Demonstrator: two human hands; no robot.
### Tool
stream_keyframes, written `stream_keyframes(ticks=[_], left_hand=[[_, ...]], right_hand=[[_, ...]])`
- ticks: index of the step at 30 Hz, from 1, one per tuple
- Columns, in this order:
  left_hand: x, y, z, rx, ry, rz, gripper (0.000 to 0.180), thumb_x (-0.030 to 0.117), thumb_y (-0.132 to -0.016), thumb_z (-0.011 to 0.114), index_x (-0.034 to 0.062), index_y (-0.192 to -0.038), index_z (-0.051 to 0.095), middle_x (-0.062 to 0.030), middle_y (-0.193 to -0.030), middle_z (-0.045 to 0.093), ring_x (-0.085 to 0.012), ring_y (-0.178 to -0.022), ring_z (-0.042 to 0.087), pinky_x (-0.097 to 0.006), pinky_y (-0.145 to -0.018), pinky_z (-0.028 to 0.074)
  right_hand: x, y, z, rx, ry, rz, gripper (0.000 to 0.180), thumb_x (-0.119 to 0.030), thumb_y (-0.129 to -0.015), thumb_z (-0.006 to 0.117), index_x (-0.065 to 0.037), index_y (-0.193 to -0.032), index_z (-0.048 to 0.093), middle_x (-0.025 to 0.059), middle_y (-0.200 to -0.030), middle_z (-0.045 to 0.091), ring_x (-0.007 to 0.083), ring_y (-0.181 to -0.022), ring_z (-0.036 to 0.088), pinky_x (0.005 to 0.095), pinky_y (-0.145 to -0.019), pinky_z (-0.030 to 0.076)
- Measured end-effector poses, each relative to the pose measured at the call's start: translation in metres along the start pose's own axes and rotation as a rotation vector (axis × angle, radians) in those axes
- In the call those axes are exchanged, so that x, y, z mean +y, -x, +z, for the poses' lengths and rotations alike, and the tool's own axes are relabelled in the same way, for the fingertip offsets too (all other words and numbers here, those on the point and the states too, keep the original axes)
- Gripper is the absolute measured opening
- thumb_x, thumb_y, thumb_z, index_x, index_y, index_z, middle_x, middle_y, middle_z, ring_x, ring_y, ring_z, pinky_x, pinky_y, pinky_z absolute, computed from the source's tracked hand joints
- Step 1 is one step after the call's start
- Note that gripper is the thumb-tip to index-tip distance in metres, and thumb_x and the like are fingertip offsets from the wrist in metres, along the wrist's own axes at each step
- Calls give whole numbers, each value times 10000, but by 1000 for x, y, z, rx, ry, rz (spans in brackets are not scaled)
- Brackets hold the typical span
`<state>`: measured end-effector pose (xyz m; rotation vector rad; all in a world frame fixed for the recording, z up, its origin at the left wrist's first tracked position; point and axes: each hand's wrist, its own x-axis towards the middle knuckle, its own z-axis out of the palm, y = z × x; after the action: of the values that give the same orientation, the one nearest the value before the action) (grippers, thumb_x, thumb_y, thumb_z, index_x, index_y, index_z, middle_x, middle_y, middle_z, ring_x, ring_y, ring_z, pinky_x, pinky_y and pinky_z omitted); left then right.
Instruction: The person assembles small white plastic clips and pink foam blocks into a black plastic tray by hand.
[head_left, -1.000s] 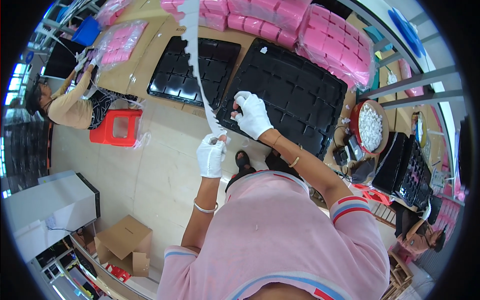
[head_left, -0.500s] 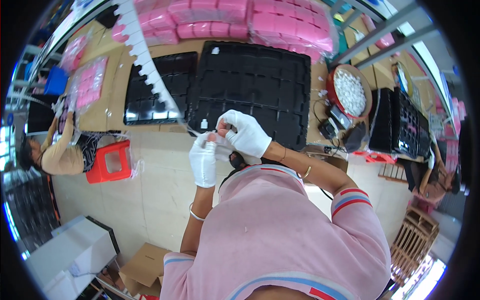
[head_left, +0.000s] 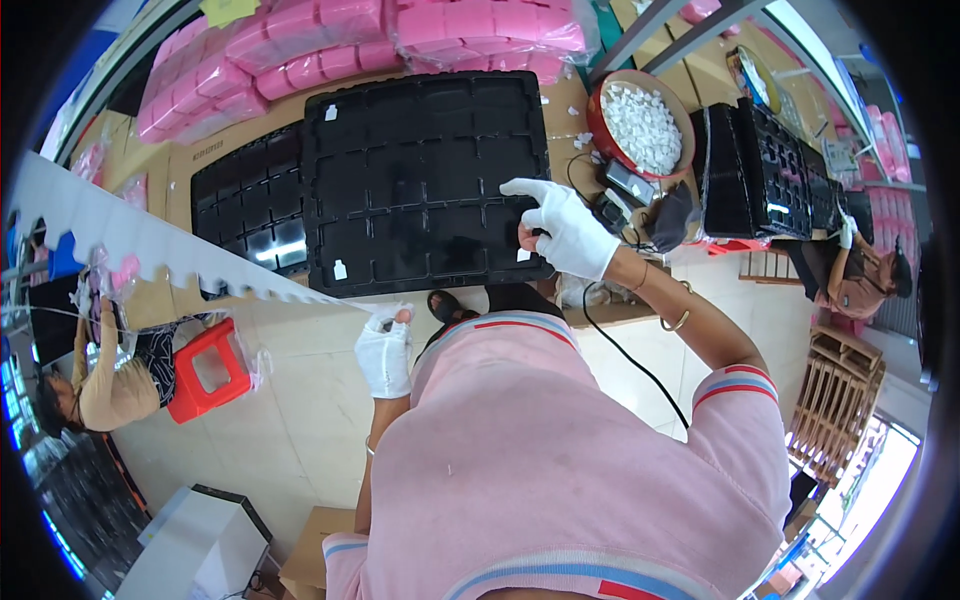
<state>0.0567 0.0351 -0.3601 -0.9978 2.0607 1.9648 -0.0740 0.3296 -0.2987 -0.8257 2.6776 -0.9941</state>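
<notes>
The large black tray bears white tags near three of its corners. At its near right corner is the gloved right hand — one finger stretched out, bare fingertips just beside a tag. Off its near edge, the gloved left hand pinches a long, notched white strip that sweeps out leftward. Left of the tray lies another black tray; behind it, wrapped pink bundles; to its right, a red bowl — full of white pieces.
</notes>
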Motion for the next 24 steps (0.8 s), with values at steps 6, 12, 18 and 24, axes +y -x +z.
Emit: stream_keyframes(ticks=[6, 12, 18, 24], left_hand=[[3, 3, 16, -78, -131, 2, 337, 332, -875, 818, 12, -946, 738, 11, -649, 581, -74, -558, 482, -264, -513, 360], [11, 3, 30, -143, -55, -29, 266, 252, -905, 791, 6, -952, 704, -16, -674, 629, -73, -554, 501, -248, -510, 371], [30, 2, 43, -115, 49, -64, 240, 193, -912, 779, -3, -978, 659, -71, -734, 685, -86, -568, 562, -227, -513, 403], [31, -1, 52, -282, 227, -62, 232, 122, -962, 698, -36, -1123, 644, -150, -919, 718, -156, -711, 673, -242, -594, 516]], right_hand=[[9, 10, 14, -7, 78, 63, 74, 18, -708, 698, -26, -685, 643, 143, -1400, 576, 362, -1174, 563, 444, -989, 454], [18, 14, 24, 26, 106, 128, 96, -2, -754, 701, -28, -684, 640, 108, -1437, 547, 354, -1250, 501, 453, -1047, 400], [20, 15, 26, 107, 123, 75, 226, -80, -719, 792, -66, -863, 619, 97, -1393, 570, 352, -1257, 507, 469, -1058, 384], [25, 5, 28, 97, 102, 93, 260, -81, -725, 805, -66, -866, 587, 87, -1274, 623, 338, -1154, 581, 457, -1010, 423]])
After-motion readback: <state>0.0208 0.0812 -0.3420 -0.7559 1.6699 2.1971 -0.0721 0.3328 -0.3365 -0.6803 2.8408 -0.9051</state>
